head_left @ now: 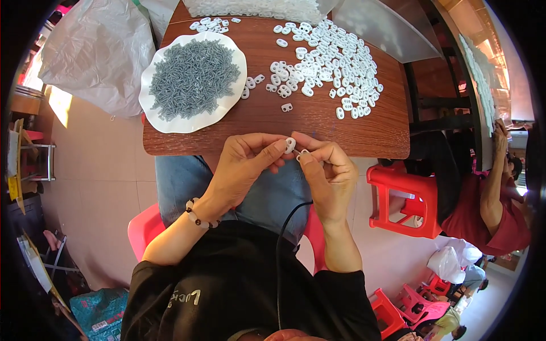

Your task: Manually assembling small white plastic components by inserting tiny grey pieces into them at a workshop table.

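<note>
Clear plastic bag [96, 51] slumps off the table's [375, 133] far left corner, a second clear bag [381, 28] at the far right; teal printed sack [102, 311] on the floor, lower left. Left hand [242, 165] pinches a small white plastic piece [290, 144] just off the near edge; right hand [329, 170] pinches a second one [302, 153] (mostly hidden), just beside it.

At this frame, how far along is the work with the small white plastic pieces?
Done: cannot tell; no separate finished pile is clearly visible. In hand: the left hand pinches one white plastic piece and the right hand meets it at the fingertips, possibly with another small part. Left: a large scatter of loose white pieces on the wooden table, and a white plate heaped with small grey parts.
</note>
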The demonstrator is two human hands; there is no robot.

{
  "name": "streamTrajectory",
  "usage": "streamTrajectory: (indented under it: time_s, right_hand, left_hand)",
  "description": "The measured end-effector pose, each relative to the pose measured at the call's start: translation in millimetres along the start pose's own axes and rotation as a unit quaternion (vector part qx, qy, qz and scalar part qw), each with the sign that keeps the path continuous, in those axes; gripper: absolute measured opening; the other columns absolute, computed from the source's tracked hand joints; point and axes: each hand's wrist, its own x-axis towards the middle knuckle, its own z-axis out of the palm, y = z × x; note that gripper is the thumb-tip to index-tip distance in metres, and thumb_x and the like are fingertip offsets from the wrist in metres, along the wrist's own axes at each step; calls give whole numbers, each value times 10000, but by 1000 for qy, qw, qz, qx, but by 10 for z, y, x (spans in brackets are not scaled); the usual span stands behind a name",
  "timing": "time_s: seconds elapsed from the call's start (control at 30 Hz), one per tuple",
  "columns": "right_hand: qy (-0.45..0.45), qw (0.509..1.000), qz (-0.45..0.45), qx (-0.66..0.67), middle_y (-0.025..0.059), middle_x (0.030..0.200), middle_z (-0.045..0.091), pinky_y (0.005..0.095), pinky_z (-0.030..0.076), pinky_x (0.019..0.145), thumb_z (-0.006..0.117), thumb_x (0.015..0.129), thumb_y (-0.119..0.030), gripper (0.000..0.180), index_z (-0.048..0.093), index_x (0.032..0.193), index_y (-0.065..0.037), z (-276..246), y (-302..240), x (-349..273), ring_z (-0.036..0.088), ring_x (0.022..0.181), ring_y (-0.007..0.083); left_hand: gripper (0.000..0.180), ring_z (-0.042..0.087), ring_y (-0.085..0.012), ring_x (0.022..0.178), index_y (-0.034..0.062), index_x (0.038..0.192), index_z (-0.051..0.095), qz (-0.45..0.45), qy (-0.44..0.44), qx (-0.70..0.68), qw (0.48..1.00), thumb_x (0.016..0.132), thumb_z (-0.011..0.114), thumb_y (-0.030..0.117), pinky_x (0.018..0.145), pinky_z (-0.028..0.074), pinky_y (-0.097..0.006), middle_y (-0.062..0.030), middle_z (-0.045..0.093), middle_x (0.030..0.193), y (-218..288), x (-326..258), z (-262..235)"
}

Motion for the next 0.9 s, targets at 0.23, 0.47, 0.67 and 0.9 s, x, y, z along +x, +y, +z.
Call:
streamTrajectory:
  time_s: [0.23, 0.47, 0.67, 0.9]
  right_hand:
    - [2, 1000, 4, -23, 250, 1142, 613, 264, 483, 825, 571, 879, 33, 47, 569, 833, 22, 2, -14, 0, 625, 890, 142]
    - [4, 999, -12, -39, 228, 1124, 628, 238, 474, 780, 576, 871, 50, 54, 574, 832, 13, 6, -5, 1, 611, 867, 114]
    - [-30, 997, -7, -65, 222, 1124, 629, 225, 461, 767, 591, 857, 58, 64, 582, 822, 5, 4, -60, 16, 599, 861, 107]
    - [-84, 991, 32, 97, 209, 1207, 573, 301, 476, 876, 642, 846, 13, 225, 563, 1052, 56, -9, -182, 20, 587, 1010, 180]
  left_hand:
    - [209, 601, -54, 745, 10, 1045, 680, 3, 4, 12, 1000, 907, 639, 161, 636, 469, -184, -24, 679, 851, -11, -2, 13]
    - [230, 602, -70, 758, -14, 1044, 677, 26, 10, 39, 999, 902, 647, 164, 647, 473, -203, -53, 690, 875, -40, -9, 34]
    - [208, 594, -67, 760, -21, 1039, 680, 44, -14, 95, 994, 909, 633, 134, 665, 476, -199, -46, 683, 870, 90, -78, 34]
    - [221, 565, -69, 708, -37, 1009, 687, 24, -39, 118, 992, 896, 654, 151, 632, 461, -211, -45, 672, 839, 274, -155, 65]
